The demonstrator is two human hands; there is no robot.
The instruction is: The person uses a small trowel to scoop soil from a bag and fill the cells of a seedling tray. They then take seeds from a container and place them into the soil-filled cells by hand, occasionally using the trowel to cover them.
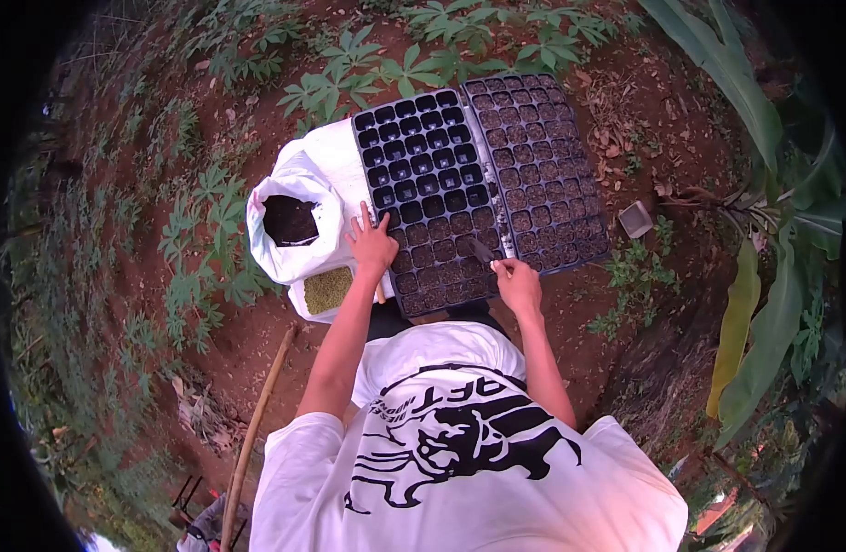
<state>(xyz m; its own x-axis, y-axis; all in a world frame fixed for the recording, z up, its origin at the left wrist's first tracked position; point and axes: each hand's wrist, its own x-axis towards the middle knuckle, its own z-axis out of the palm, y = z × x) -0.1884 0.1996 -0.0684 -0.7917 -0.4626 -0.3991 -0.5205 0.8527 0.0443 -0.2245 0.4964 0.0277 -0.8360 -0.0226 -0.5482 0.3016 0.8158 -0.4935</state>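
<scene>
My left hand (372, 247) lies with fingers spread at the left edge of a black seedling tray (366, 170). The far rows of that tray are empty cells, while the rows nearest me hold dark soil (441, 253). Between the fingers of my right hand (518, 283) is the handle of a small dark trowel (479, 249), its blade over the soil-filled cells. Just left of my left hand stands an open white sack (326, 241) with dark soil (291, 221) inside. Below the sack, a container holds yellow-green granules (327, 291).
A second seedling tray (559, 269), its cells filled with brown soil, adjoins on the right. Beyond it a small square pot (635, 220) sits on the ground. A long wooden stick (257, 414) lies at lower left. Leafy plants (349, 64) and a banana plant (772, 322) surround the spot.
</scene>
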